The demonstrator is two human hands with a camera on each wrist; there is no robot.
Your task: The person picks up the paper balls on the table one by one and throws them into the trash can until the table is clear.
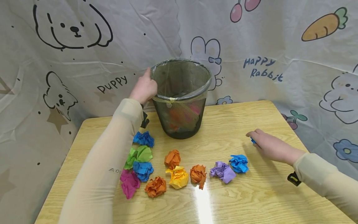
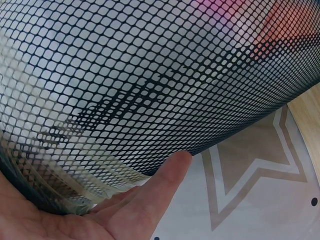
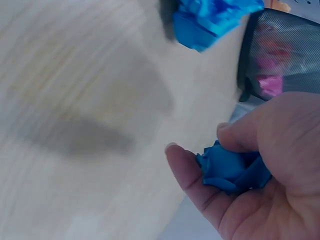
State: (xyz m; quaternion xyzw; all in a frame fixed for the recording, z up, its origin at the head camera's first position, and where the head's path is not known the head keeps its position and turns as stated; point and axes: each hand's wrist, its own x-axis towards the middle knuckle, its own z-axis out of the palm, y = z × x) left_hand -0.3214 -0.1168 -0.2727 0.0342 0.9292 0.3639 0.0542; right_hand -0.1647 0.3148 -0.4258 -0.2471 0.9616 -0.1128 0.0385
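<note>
A black mesh wastebasket (image 1: 179, 118) with a clear liner stands at the back of the table, orange and pink paper showing through its side. My left hand (image 1: 144, 87) grips its rim on the left; the left wrist view shows the thumb (image 2: 170, 175) lying along the outside of the mesh. Out over the right part of the table, my right hand (image 1: 269, 146) holds a crumpled blue paper ball (image 3: 227, 167) between thumb and fingers, mostly hidden in the head view. Another blue paper ball (image 1: 239, 164) lies nearest to that hand, beside a purple one (image 1: 222, 172).
Across the wooden table (image 1: 235, 124) lie more crumpled balls: orange (image 1: 172, 159), yellow (image 1: 178, 178), green (image 1: 139, 154), magenta (image 1: 130, 183) and blue (image 1: 143, 170). The left forearm passes over the table's left side. A printed cloth (image 1: 167, 28) hangs behind the table.
</note>
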